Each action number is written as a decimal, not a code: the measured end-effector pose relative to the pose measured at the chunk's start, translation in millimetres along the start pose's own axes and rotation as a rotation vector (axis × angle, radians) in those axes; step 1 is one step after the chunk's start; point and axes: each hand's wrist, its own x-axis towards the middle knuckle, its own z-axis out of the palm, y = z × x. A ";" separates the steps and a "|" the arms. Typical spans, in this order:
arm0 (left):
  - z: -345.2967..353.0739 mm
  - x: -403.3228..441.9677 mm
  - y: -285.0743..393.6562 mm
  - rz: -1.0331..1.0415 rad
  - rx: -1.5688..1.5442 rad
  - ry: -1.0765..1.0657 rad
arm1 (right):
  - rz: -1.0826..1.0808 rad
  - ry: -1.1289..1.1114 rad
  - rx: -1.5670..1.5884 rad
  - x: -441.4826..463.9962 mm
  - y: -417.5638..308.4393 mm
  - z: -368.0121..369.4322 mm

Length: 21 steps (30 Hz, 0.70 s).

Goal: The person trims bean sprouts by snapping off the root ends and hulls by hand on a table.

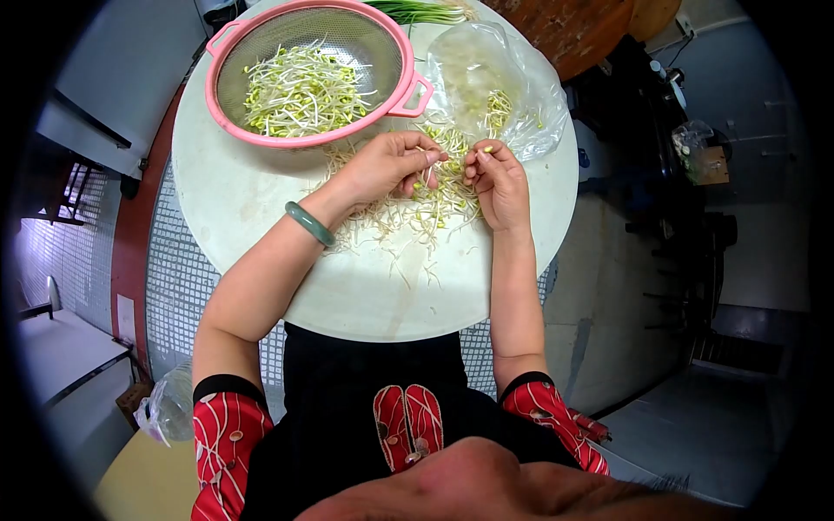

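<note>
Over a loose pile of bean sprouts [426, 217] on the round white table, my two hands are close together. My left hand [391, 165], with a green bangle on its wrist, has its thumb and fingers pinched, and a sprout with a yellow-green head shows beneath the fingers. Between the thumb and fingertips of my right hand [501, 184] is a bean sprout, its yellow head [488, 149] visible. Just beyond my left hand stands a pink-rimmed colander [213, 87] with a heap of sprouts [304, 95] inside. A clear plastic bag [534, 95] with more sprouts lies beyond my right hand.
Green onions [421, 11] lie at the table's far edge. The white tabletop [391, 304] reaches close to my body. A brown wooden round top [565, 30] is at the upper right, and a plastic container [174, 404] sits at the lower left.
</note>
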 end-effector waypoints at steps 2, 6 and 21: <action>1.0 0.1 -1.6 0.012 -0.044 0.007 | 0.082 -0.058 -0.051 -2.2 -0.4 1.1; -0.4 2.3 -5.7 0.041 -0.083 -0.013 | 0.117 -0.165 -0.105 -1.8 4.0 6.6; 0.5 3.3 -9.6 -0.072 0.034 -0.085 | -0.200 0.061 0.007 -0.4 9.0 14.1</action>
